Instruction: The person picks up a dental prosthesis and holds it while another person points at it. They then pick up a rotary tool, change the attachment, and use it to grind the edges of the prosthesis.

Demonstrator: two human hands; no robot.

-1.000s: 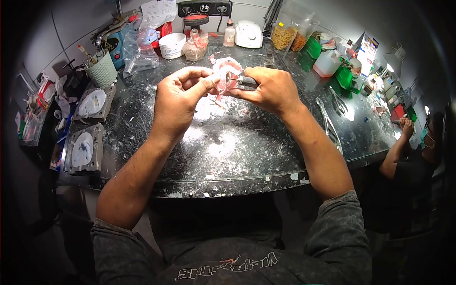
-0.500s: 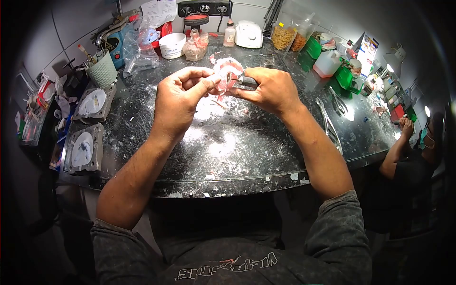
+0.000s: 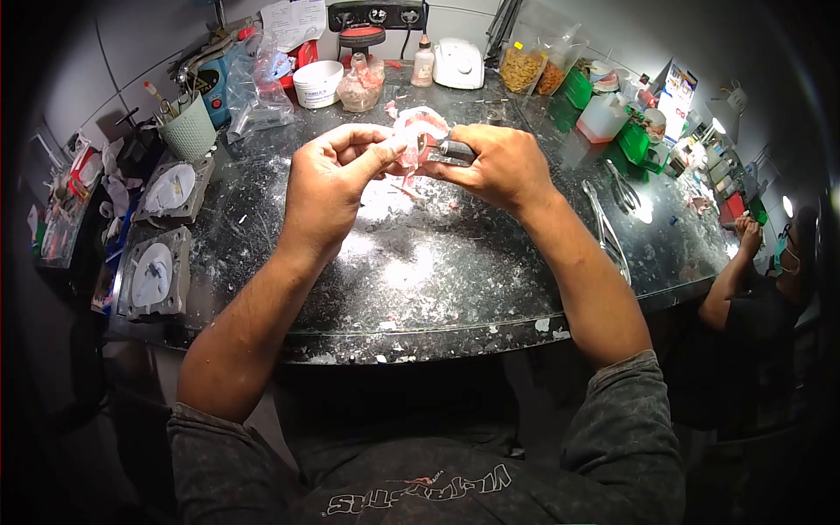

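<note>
A pink denture base (image 3: 424, 118) with whitish plaster along its rim is held up over the middle of the bench. The fingertips of my left hand (image 3: 337, 171) pinch it at its left side. My right hand (image 3: 503, 162) is wrapped around a dark cylindrical handpiece (image 3: 457, 150), whose thin metal tip points left at the pink piece. My right thumb or a finger reaches under the piece as well. A ragged pink strip hangs at its lower edge, above pink and white scraps on the bench.
Two grey flask halves (image 3: 162, 278) with white plaster lie at the left. Behind stand a brush cup (image 3: 188, 129), a white tub (image 3: 318, 85) and a dropper bottle (image 3: 422, 66). Metal pliers (image 3: 608, 232) rest at the right. Another person (image 3: 752, 280) sits at far right.
The pink piece has tilted slightly between my fingers, and the loose strip under it has shifted a little. Both hands keep their grip and stay nearly in place.
</note>
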